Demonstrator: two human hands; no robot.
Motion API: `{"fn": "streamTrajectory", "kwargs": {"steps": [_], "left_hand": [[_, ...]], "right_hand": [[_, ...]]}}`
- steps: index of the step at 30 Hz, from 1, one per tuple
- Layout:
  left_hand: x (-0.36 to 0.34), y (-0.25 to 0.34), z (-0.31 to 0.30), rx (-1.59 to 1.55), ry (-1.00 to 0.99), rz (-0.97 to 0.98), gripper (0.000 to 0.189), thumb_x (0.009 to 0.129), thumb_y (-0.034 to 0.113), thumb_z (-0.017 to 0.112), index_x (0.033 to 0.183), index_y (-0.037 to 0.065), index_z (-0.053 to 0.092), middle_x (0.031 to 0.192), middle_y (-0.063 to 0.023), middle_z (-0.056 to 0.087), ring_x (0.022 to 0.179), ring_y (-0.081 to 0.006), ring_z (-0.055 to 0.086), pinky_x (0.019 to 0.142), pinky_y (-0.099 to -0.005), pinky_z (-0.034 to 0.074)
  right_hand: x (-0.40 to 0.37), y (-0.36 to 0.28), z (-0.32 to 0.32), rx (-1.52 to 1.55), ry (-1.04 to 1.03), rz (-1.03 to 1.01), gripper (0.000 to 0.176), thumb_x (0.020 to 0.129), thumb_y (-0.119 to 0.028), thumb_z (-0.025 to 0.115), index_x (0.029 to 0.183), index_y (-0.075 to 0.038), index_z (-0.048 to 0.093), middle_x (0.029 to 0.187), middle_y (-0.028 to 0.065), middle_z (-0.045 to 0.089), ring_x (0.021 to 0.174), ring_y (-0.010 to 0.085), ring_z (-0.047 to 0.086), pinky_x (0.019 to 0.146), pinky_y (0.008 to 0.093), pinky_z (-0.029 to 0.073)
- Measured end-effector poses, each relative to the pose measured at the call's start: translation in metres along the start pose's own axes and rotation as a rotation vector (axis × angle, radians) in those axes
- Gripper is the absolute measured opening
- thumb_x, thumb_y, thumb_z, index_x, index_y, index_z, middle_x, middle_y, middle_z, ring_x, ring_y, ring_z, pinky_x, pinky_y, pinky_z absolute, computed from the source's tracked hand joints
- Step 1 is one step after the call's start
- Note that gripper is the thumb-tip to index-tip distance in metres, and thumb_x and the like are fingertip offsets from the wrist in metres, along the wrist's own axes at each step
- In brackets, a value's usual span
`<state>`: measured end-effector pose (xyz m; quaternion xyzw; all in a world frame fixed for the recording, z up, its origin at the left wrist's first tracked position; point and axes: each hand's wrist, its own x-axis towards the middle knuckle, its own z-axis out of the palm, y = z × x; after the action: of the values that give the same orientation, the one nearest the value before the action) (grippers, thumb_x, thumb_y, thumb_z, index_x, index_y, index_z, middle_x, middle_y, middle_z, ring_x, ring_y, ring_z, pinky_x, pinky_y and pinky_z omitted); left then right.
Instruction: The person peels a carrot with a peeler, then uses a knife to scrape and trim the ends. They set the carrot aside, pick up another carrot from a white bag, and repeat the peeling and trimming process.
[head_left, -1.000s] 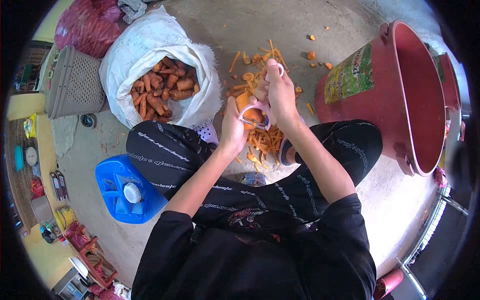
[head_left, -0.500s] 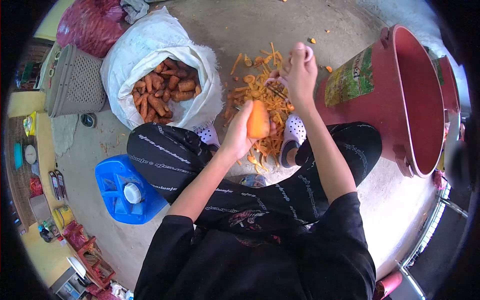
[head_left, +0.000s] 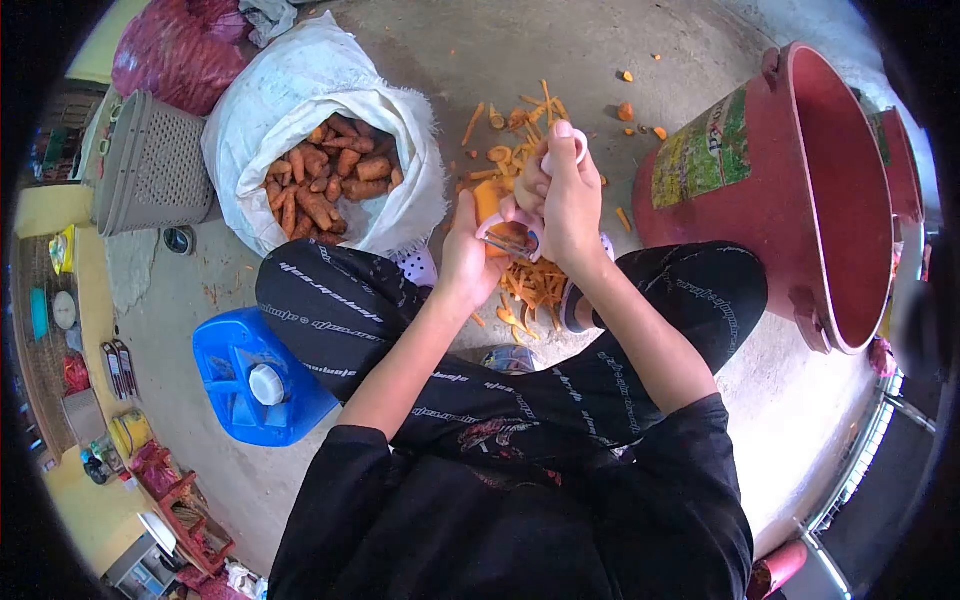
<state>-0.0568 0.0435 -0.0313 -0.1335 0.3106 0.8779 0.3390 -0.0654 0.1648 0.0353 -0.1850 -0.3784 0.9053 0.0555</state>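
Observation:
My left hand [head_left: 470, 255] is wrapped round an orange carrot [head_left: 488, 198], held above the floor between my knees. In my right hand [head_left: 568, 195] is a pink peeler [head_left: 526, 228], its blade at the near end of the carrot. The fingers of both hands are close together and partly hide the carrot. Below them a pile of orange peelings [head_left: 535, 285] lies on the floor between my shoes. To the left, an open white sack [head_left: 300, 95] holds several unpeeled carrots [head_left: 317, 195].
A large red bin [head_left: 735, 215] lies tilted beyond my right knee. A blue jerrycan [head_left: 240, 400] stands beside my left knee. Behind the sack are a grey basket [head_left: 160, 165] and a red mesh sack [head_left: 175, 55]. Orange scraps [head_left: 626, 112] dot the floor.
My right hand has come down and left with the peeler, onto the carrot. My left hand has shifted slightly left, tilting the carrot. An orange piece now lies near the bin.

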Motion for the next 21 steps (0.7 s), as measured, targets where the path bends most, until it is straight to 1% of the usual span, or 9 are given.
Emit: {"fn": "streamTrajectory", "kwargs": {"steps": [1,4,7,10,13,16,17,20,21], "left_hand": [[-0.001,0.001,0.001,0.013,-0.008,0.005,0.048,0.1,0.046,0.021,0.119,0.009,0.046,0.101,-0.0072,0.058,0.091,-0.0198,0.059,0.076,-0.0385,0.05],[-0.002,-0.001,0.01,0.031,0.075,0.032,0.048,0.101,0.045,0.019,0.117,0.01,0.047,0.099,-0.0068,0.057,0.089,-0.0197,0.059,0.074,-0.0378,0.049],[-0.001,-0.005,0.005,0.064,-0.017,0.089,0.048,0.101,0.045,0.018,0.115,0.01,0.048,0.098,-0.0068,0.057,0.088,-0.0194,0.058,0.073,-0.0377,0.048],[-0.007,-0.003,0.017,0.137,0.09,0.071,0.05,0.101,0.045,0.019,0.109,0.006,0.05,0.092,-0.0083,0.058,0.078,-0.0196,0.06,0.066,-0.0364,0.05],[-0.013,-0.012,0.007,0.334,0.053,0.026,0.049,0.1,0.046,0.023,0.111,0.006,0.049,0.095,-0.0089,0.057,0.079,-0.0206,0.059,0.067,-0.0377,0.052],[-0.013,-0.017,0.009,0.419,0.148,0.04,0.049,0.1,0.046,0.024,0.114,0.004,0.047,0.094,-0.0114,0.058,0.078,-0.0214,0.061,0.064,-0.0363,0.053],[-0.012,-0.017,0.004,0.473,0.13,0.036,0.051,0.1,0.046,0.025,0.114,0.003,0.047,0.095,-0.0123,0.059,0.08,-0.0212,0.062,0.066,-0.0354,0.053],[-0.012,-0.011,0.0,0.455,-0.025,-0.027,0.053,0.1,0.048,0.025,0.115,0.002,0.046,0.093,-0.0119,0.06,0.077,-0.0208,0.063,0.065,-0.0342,0.053],[-0.013,-0.011,0.001,0.443,-0.002,-0.033,0.053,0.1,0.048,0.025,0.116,0.002,0.047,0.093,-0.0117,0.06,0.076,-0.0209,0.063,0.064,-0.0343,0.053]], "right_hand": [[0.0,0.001,0.0,-0.006,0.006,-0.009,0.034,0.096,-0.04,0.048,0.083,-0.009,0.04,0.054,-0.0012,0.035,0.037,0.0074,0.033,0.035,0.0271,0.038],[0.0,-0.001,0.003,-0.05,0.044,-0.059,0.033,0.096,-0.039,0.048,0.084,-0.009,0.041,0.055,-0.0011,0.036,0.037,0.0071,0.033,0.035,0.0261,0.038],[0.007,-0.004,0.0,-0.109,0.055,-0.047,0.035,0.096,-0.041,0.046,0.082,-0.011,0.038,0.057,-0.002,0.031,0.041,0.0078,0.031,0.04,0.0297,0.043],[0.018,0.003,-0.008,-0.092,0.07,-0.031,0.032,0.095,-0.039,0.049,0.084,-0.009,0.041,0.056,-0.0017,0.035,0.04,0.0078,0.034,0.037,0.0271,0.042],[0.033,-0.015,-0.008,-0.116,0.094,0.02,0.031,0.096,-0.037,0.048,0.083,-0.011,0.039,0.059,-0.0036,0.031,0.042,0.007,0.03,0.039,0.0298,0.043],[0.034,-0.017,-0.011,-0.146,0.086,0.108,0.029,0.095,-0.036,0.049,0.084,-0.011,0.04,0.06,-0.004,0.03,0.042,0.0067,0.029,0.041,0.0296,0.043],[0.033,-0.017,-0.009,-0.131,0.096,0.139,0.028,0.095,-0.035,0.049,0.085,-0.01,0.041,0.06,-0.0044,0.03,0.042,0.0066,0.029,0.042,0.0288,0.042],[0.046,-0.013,-0.022,-0.079,0.026,0.167,0.029,0.094,-0.035,0.047,0.085,-0.009,0.04,0.059,-0.001,0.035,0.041,0.0088,0.035,0.04,0.0333,0.047],[0.049,-0.01,-0.023,-0.084,0.062,0.167,0.029,0.095,-0.034,0.047,0.084,-0.009,0.039,0.059,-0.0006,0.035,0.041,0.0086,0.036,0.04,0.0326,0.047]]}}
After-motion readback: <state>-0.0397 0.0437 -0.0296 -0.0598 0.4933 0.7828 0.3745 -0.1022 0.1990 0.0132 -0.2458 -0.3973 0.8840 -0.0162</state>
